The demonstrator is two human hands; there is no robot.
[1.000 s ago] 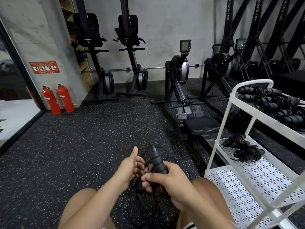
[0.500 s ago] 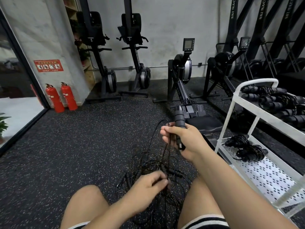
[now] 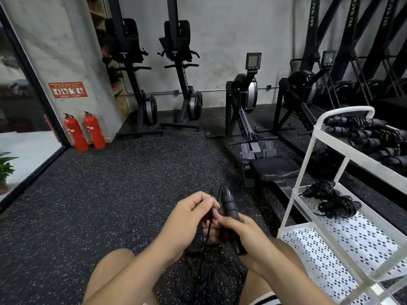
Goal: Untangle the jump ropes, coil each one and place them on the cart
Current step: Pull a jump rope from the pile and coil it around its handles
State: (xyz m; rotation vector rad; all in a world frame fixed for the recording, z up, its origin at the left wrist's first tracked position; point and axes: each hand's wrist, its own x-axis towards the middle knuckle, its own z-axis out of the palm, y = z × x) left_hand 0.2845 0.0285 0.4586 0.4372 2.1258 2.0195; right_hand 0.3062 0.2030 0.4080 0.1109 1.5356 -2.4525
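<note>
While the cart point(image 3: 307, 155) holds coiled ropes point(image 3: 372, 137) — right hand point(image 3: 244, 234) grips handle point(image 3: 229, 203)

floor point(image 3: 114, 194) left and ahead: open. cart point(image 3: 306, 155) just right of the right knee. top shelf packed with coiled ropes point(image 3: 372, 139); middle shelf has two coils point(image 3: 330, 201) at far end, near part bare. rower seat point(image 3: 274, 168) blocks ahead-right. rope tangle point(image 3: 209, 274) fills the gap between knees.
</note>
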